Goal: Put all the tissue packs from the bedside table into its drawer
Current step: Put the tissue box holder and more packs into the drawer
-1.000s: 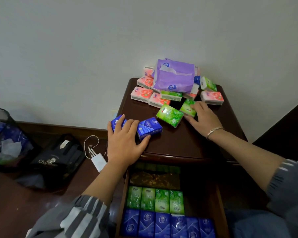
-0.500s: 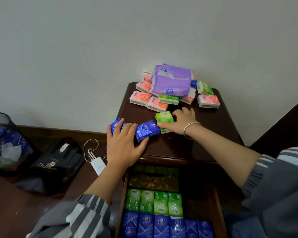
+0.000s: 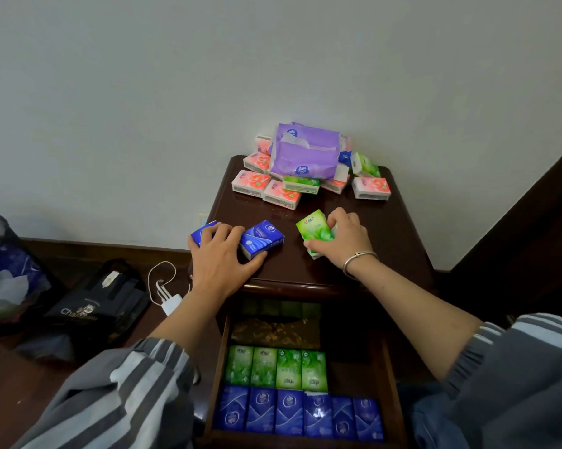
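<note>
Left hand (image 3: 223,257) touches blue packs (image 3: 262,238); right hand (image 3: 346,241) grips green packs (image 3: 313,229).

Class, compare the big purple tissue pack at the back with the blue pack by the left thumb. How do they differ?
The purple tissue pack is far larger than the blue pack. It shows white tissue at its opening; the blue pack looks closed. It lies on smaller packs; the blue pack lies on the bedside table, against the left hand. Both are outside the drawer.
</note>
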The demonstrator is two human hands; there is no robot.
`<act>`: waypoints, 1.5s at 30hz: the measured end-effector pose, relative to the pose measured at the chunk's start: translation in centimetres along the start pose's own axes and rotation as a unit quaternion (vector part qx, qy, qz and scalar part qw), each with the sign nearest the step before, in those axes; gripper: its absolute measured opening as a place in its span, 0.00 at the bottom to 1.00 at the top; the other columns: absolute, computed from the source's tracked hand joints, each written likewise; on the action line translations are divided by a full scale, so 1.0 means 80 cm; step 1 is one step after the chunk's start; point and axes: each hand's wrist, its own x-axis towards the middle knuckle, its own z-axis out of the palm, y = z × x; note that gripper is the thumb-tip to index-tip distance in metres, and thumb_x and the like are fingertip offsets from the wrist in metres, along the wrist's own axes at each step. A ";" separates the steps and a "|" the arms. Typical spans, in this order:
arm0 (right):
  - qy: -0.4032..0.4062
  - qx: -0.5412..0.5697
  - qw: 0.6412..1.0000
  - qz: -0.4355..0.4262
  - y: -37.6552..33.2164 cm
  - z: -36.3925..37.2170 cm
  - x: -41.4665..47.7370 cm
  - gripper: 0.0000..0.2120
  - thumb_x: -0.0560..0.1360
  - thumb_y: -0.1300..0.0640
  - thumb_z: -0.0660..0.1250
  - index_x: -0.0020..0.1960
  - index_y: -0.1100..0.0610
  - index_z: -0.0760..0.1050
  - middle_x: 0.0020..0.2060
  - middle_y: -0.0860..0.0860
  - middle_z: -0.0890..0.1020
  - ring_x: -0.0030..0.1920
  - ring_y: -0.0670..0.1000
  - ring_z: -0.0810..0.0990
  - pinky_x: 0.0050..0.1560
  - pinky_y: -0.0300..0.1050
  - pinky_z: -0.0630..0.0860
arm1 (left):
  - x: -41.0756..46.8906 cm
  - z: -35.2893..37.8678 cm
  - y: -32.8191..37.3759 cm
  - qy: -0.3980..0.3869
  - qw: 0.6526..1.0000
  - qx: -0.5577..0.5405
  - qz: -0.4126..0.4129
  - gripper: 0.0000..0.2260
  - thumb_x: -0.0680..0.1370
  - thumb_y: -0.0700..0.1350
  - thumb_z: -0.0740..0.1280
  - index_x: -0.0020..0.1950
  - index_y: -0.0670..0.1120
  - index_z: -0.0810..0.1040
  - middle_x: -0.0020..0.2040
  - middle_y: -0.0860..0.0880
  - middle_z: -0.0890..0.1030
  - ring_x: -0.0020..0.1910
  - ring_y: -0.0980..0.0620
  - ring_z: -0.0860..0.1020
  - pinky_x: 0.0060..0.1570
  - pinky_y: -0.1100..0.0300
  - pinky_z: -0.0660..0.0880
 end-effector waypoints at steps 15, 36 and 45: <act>-0.083 0.406 0.900 0.132 0.121 -0.075 -0.220 0.27 0.53 0.39 0.79 0.44 0.50 0.74 0.38 0.47 0.83 0.36 0.46 0.82 0.34 0.42 0.76 | -0.120 -0.040 0.035 0.142 0.979 -0.148 -0.019 0.21 0.68 0.53 0.76 0.54 0.43 0.77 0.49 0.48 0.80 0.57 0.46 0.71 0.57 0.59 0.65; -0.143 -0.116 0.961 0.206 0.183 0.156 -0.212 0.31 0.68 0.38 0.68 0.61 0.56 0.63 0.60 0.56 0.70 0.58 0.61 0.73 0.43 0.47 0.70 | -0.235 0.008 0.018 0.058 0.958 -0.230 -0.161 0.21 0.67 0.49 0.77 0.56 0.46 0.76 0.52 0.57 0.72 0.60 0.61 0.62 0.53 0.56 0.65; -0.101 -0.144 0.968 0.177 0.193 0.184 -0.219 0.30 0.70 0.33 0.62 0.59 0.57 0.66 0.57 0.56 0.69 0.57 0.59 0.70 0.40 0.48 0.72 | -0.223 0.019 0.013 0.038 0.947 -0.265 -0.176 0.21 0.68 0.57 0.71 0.56 0.47 0.76 0.52 0.55 0.75 0.59 0.62 0.64 0.57 0.54 0.67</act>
